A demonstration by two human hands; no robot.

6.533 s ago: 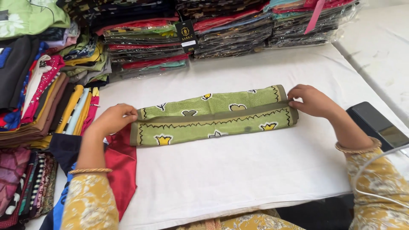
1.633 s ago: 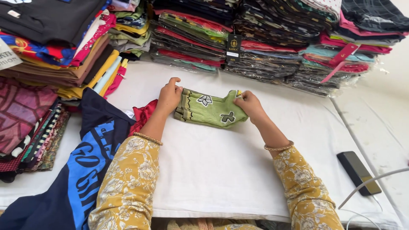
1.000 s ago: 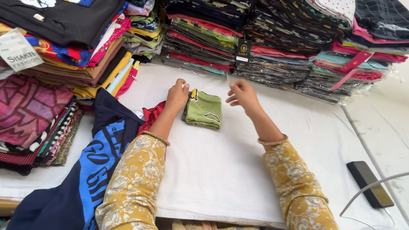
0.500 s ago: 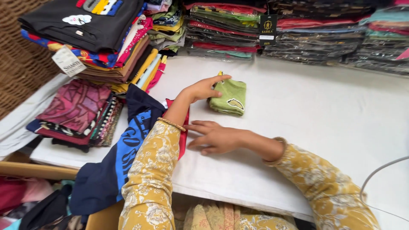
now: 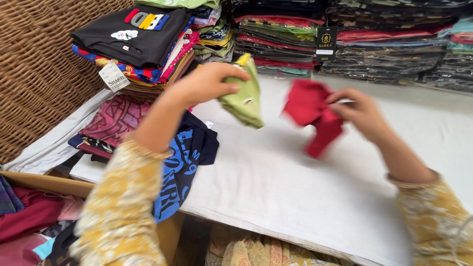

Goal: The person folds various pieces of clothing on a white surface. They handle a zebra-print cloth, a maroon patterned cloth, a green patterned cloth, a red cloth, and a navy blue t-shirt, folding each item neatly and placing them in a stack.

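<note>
Above the table — blurred red cloth

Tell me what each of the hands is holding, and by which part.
Left hand: folded green cloth, by its top edge. Right hand: red cloth, by its right side.

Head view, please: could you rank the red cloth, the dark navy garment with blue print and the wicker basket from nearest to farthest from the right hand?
1. Red cloth: held in the right hand, above the white table.
2. Dark navy garment with blue print: draped over the table's left edge, beyond the left hand.
3. Wicker basket: far left, behind the stacked clothes.
</note>
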